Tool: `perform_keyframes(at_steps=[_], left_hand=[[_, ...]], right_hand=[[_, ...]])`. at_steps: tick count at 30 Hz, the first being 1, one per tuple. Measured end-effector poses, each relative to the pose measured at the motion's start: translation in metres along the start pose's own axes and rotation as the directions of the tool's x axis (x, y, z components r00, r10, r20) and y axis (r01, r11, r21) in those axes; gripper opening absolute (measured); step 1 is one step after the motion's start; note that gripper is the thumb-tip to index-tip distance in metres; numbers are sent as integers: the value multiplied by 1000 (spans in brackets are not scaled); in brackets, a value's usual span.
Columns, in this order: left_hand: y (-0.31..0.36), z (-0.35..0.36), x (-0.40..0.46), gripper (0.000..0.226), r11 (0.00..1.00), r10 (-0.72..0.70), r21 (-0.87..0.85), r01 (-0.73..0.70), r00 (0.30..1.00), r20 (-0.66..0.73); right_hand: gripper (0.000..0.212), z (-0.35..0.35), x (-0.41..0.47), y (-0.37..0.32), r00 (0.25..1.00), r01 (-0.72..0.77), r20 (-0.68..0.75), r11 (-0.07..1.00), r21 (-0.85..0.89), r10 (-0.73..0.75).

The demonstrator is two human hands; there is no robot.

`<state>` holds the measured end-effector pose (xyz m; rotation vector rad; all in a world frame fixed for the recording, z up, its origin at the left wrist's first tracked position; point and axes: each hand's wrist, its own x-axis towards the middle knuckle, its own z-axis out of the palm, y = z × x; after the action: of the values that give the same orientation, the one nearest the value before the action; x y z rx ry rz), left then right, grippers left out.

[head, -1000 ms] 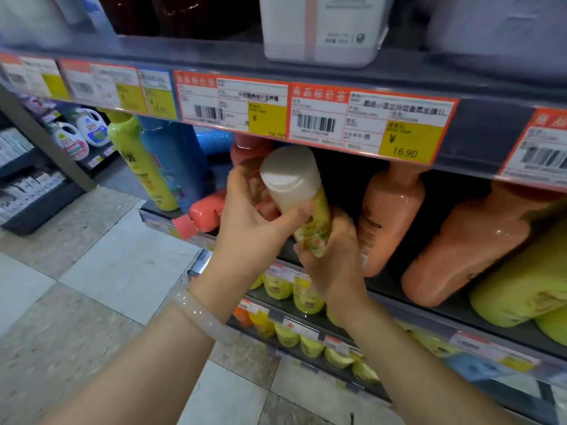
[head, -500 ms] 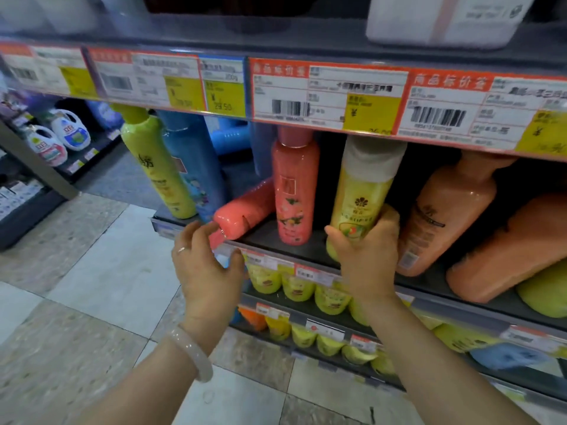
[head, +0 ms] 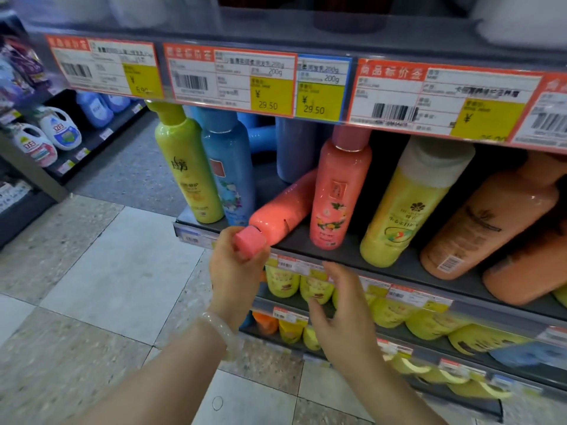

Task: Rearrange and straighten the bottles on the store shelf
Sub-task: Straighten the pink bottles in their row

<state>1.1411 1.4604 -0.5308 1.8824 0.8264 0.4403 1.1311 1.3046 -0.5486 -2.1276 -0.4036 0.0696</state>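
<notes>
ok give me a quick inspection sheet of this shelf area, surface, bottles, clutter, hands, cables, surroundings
surface: dark shelf board with price tags along its front edge.
job's things: fallen pink bottle lies on its side, cap poking past the shelf edge; upright pink bottle, green bottle, blue bottle and yellow bottle stand; orange bottles lean.
clutter: another blue bottle lies on its side at the back.
grippers: left hand grips the fallen bottle's cap; right hand is open and empty below the shelf edge.
cables: nothing seen.
surroundings: tiled floor, detergent jugs on a far rack, yellow pouches on lower shelves.
</notes>
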Motion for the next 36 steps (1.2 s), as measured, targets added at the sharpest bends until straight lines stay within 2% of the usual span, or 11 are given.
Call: perform_keyframes(at_steps=[4, 7, 12, 16, 20, 24, 26, 29, 31, 33, 36], left_hand=[[35, -19, -16, 35, 980, 195, -28, -197, 979, -62], [74, -36, -14, 38, 946, 324, 8, -325, 940, -111], [108, -35, 0, 39, 912, 409, -21, -411, 910, -67], [107, -26, 5, 40, 925, 370, -93, -369, 929, -13], [64, -22, 6, 50, 913, 325, -296, -280, 938, 117], [14, -15, 10, 73, 971, 179, -207, -121, 941, 289], [8, -6, 14, 77, 981, 166, -152, -121, 929, 330], [11, 9, 17, 75, 986, 167, -76, -152, 945, 281], [14, 17, 17, 63, 989, 141, -63, -130, 969, 205], [16, 24, 18, 60, 991, 134, -33, -131, 981, 139], [15, 31, 19, 64, 989, 141, 18, -144, 983, 117]], right_hand=[[66, 7, 22, -23, 993, 111, 36, 994, 6, -111], [78, 13, 41, -41, 988, 153, -28, 988, 27, -152], [71, 22, 75, -71, 985, 51, -171, 981, 188, -18], [44, 20, 84, -78, 989, 0, -143, 974, 227, 33], [42, 20, 88, -76, 994, 3, -107, 992, 125, 10], [47, 23, 88, -63, 993, -90, -67, 990, 110, 98], [42, 20, 80, -53, 992, -114, -44, 986, 125, 120], [29, 8, 58, -38, 993, -92, -67, 994, 62, 96], [29, 1, 46, -31, 980, -47, -190, 997, 62, 58], [43, -4, 41, -29, 957, -16, -287, 997, 75, 37], [67, -7, 51, -31, 963, -58, -261, 996, 68, 74]])
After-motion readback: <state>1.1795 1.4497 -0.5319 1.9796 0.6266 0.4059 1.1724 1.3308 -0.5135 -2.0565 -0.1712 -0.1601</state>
